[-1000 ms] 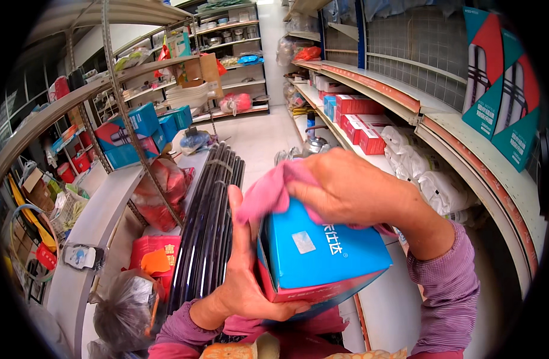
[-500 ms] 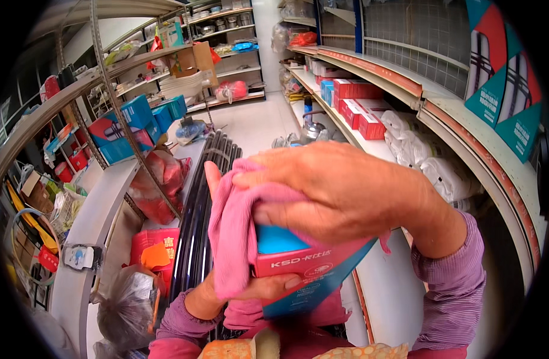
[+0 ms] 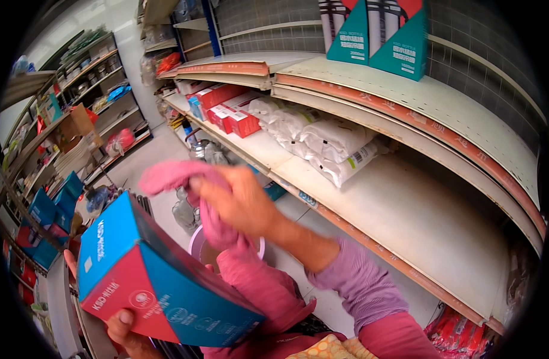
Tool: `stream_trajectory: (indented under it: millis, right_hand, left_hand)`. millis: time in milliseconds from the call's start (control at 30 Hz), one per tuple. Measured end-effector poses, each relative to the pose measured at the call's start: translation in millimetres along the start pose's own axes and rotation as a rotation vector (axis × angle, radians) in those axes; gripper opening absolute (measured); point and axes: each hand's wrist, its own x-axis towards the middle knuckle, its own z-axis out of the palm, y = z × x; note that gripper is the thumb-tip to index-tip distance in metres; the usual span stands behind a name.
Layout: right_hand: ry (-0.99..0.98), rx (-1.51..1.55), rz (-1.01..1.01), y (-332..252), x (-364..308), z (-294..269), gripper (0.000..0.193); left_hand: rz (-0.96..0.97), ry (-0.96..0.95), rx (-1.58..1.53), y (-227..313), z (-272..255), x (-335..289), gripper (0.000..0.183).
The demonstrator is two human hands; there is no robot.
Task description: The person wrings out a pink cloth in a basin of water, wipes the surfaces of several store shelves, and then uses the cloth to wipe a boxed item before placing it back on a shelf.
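A blue and red cardboard box is tilted in front of me at the lower left. My left hand grips it from the near left side, its thumb pressed on the red face and other fingertips showing at the far left edge. Right of the box, my right hand is closed around a pink cloth. One part of the cloth sticks out to the left and another hangs below the fingers. Cloth and box look apart. The right hand is slightly blurred.
On the right, a long shelf carries white plastic packs and red boxes. Teal boxes stand on the shelf above. A purple-rimmed bucket is on the floor beyond my right arm. More blue boxes sit at the left.
My right hand with the cloth has come off the box's top. The box has moved left and turned, showing more of its top and side. The view has swung right toward the shelf.
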Motion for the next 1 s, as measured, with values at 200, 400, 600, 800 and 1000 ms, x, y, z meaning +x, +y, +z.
stream_trajectory:
  millis: [200, 400, 600, 800, 1000]
  right_hand:
    - [-0.077, -0.201, -0.209, 13, -105, 48, 0.030]
    - [-0.335, -0.049, 0.627, 84, -199, 41, 0.041]
    - [0.131, -0.353, 0.604, 99, -236, 28, 0.045]
    - [-0.111, -0.088, 0.228, 57, -171, 44, 0.026]
    - [0.047, -0.035, 0.209, 68, -130, 66, 0.024]
  left_hand:
    - [-0.015, 0.038, -0.053, -12, 9, 5, 0.101]
    - [-0.081, 0.000, -0.035, -10, -3, 6, 0.101]
    - [-0.165, 0.052, -0.048, -12, -3, 18, 0.102]
    - [-0.150, 0.099, -0.067, -12, -12, 28, 0.077]
    - [0.043, 0.281, 0.197, -7, 13, 16, 0.043]
